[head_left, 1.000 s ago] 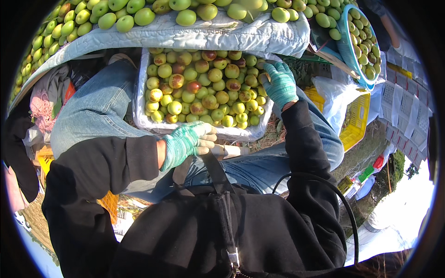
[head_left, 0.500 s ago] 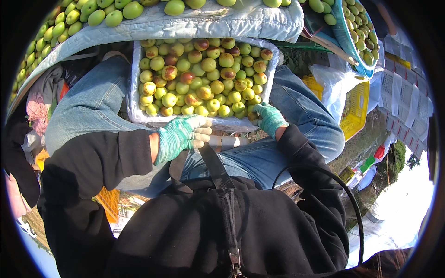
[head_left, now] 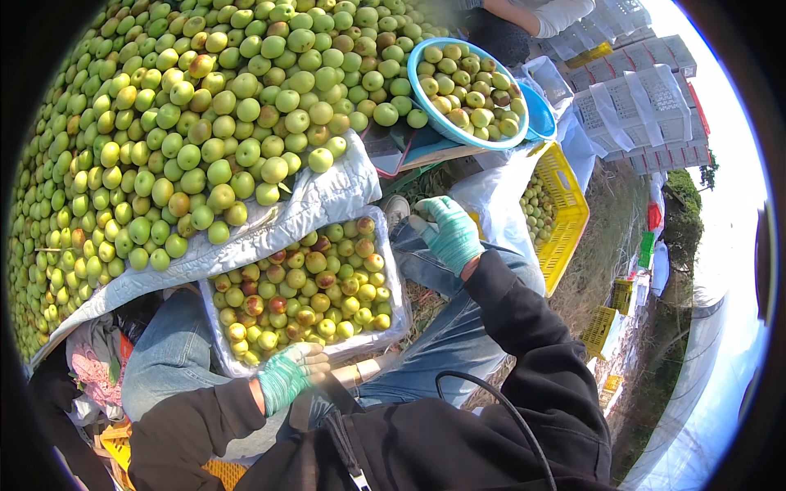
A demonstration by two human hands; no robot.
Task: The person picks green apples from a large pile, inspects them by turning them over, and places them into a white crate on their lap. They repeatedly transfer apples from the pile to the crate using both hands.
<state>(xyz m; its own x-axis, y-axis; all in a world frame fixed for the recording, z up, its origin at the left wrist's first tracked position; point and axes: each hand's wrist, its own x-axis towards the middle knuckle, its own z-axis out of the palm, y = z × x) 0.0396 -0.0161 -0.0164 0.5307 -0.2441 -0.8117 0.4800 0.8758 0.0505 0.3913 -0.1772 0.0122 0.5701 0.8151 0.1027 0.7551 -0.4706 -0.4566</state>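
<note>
A plastic-lined box [head_left: 396,282] of jujubes [head_left: 315,262], green with reddish-brown patches, sits slightly tilted between my knees. My left hand [head_left: 292,376], in a green glove with pale fingertips, lies at the box's near edge, fingers stretched out and holding nothing visible. Raised over my right knee, beyond the box's right side, is my right hand [head_left: 450,235] in a matching glove. Its thumb and fingers are apart, with no fruit seen between them. A great heap of green jujubes [head_left: 196,139] spreads over a pale quilted cloth [head_left: 270,233] on the far left.
A blue basin [head_left: 471,143] full of jujubes stands at the far right of the heap. Beside my right knee is a yellow crate [head_left: 565,217] with jujubes and plastic film. Stacked grey crates [head_left: 639,110] and another person's arm [head_left: 512,15] appear at the back.
My right hand has left the box's near right corner and moved up and away to its right. My left hand stays by the near edge. The view has swung right, showing more heap and basin.
</note>
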